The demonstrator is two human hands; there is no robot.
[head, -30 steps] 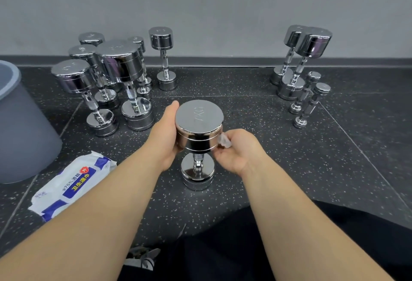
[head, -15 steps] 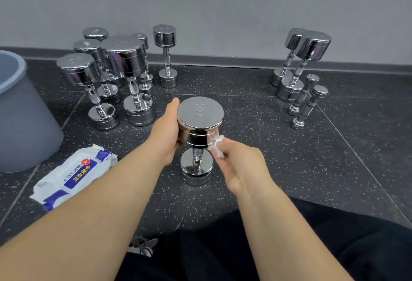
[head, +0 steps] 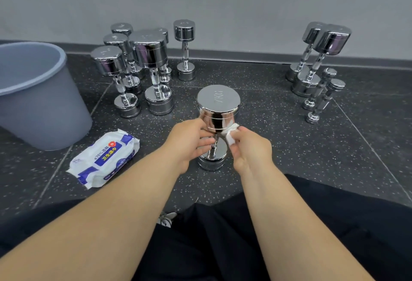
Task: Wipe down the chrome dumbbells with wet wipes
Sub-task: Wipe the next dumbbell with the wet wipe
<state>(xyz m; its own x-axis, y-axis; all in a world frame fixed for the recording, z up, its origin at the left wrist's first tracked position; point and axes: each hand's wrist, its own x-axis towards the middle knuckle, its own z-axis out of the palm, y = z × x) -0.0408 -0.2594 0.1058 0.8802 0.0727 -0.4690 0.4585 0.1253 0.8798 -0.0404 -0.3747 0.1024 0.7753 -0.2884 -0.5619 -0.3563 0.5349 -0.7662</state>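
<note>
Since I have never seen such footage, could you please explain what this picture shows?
There is no machine here: these are a person's two bare hands, filmed by a camera worn on the head, looking forward and down. The left hand grips an upright chrome dumbbell just under its top head, which is marked 7KG. The right hand pinches a white wet wipe against that head's lower edge. On the dark speckled floor stand other dumbbells in two groups, with a pack of wipes and a grey bin at left.
</note>
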